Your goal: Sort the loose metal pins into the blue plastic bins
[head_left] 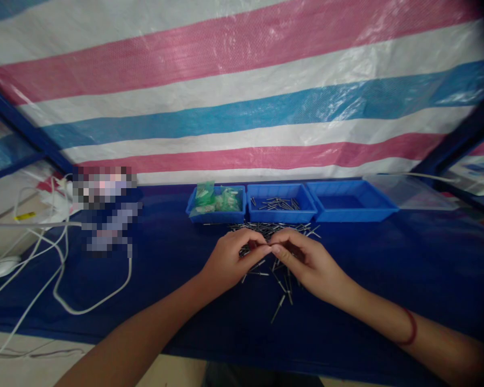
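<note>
My left hand (228, 260) and my right hand (312, 263) meet fingertip to fingertip above a pile of thin metal pieces that look like pop rivets (280, 228). Thumb and fingers of each hand are pinched together. Whatever lies between the fingertips is too small and too covered to make out. Part of the pile is hidden behind my hands. Several loose rivets (281, 302) lie scattered on the blue tabletop just below them.
Behind the pile stand three blue bins in a row: one with green plastic bags (220, 217), a middle one (282, 217) with rivets, and a right one (349, 215). White cables (64, 290) tangle at the left. A striped sheet (242, 123) hangs behind the table (161, 269).
</note>
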`<state>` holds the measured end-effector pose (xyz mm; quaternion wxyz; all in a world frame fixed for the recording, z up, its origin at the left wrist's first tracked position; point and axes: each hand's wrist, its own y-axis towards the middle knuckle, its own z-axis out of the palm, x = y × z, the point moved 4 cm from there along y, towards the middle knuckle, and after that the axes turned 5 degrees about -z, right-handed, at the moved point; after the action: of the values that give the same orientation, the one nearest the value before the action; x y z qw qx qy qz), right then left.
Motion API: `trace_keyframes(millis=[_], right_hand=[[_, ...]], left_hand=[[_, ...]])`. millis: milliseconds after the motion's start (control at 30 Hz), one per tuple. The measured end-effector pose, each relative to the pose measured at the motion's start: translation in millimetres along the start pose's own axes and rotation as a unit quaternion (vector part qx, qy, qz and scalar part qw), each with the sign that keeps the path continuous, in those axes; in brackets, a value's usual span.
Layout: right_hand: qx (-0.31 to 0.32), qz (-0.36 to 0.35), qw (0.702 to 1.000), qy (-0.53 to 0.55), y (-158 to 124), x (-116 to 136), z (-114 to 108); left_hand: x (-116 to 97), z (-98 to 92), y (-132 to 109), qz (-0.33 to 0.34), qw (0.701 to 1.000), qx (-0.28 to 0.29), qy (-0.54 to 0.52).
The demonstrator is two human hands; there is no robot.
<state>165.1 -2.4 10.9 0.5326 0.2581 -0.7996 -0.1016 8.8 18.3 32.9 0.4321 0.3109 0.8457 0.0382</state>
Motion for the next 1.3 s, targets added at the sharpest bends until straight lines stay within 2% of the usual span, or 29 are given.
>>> trace_keyframes(millis=[267, 433, 533, 633, 767, 967, 1100, 1200, 1300], right_hand=[[0.024, 0.024, 0.999, 0.043, -0.2, 2.1, 4.7], [-0.023, 0.021, 0.999, 0.034, -0.2, -0.1, -1.0], [-0.044, 0.002, 0.999, 0.013, 0.5, 2.5, -6.7], [-0.040, -0.024, 0.999, -0.020, 1.4, 9.7, -10.7], [-0.026, -0.069, 0.995, -0.063, 0.6, 19.8, -12.1], [-0.042, -0.120, 0.985, -0.116, -2.2, 25.5, -13.2], [-0.030, -0.180, 0.972, -0.147, 1.4, 28.8, -17.7], [-0.061, -0.197, 0.959, -0.194, 12.5, 23.6, -29.3], [-0.128, -0.174, 0.942, -0.257, 28.7, 6.5, -45.8]], left_hand=[[-4.2, -4.9, -1.4, 0.003, 0.999, -0.036, 0.001], [-6.3, -6.4, -3.1, 0.052, 0.998, -0.029, 0.034], [-7.5, -8.3, -3.7, 0.079, 0.995, -0.027, 0.056], [-7.3, -9.0, -3.0, 0.084, 0.994, -0.021, 0.066], [-6.7, -5.5, -1.1, 0.080, 0.996, 0.014, 0.039], [-4.0, 1.0, -0.5, 0.047, 0.997, 0.055, 0.012], [-2.3, 1.1, -1.1, 0.041, 0.998, 0.044, 0.032], [0.4, -0.6, -1.0, 0.036, 0.998, 0.016, 0.050], [2.3, 1.5, -1.1, 0.040, 0.997, 0.026, 0.064]])
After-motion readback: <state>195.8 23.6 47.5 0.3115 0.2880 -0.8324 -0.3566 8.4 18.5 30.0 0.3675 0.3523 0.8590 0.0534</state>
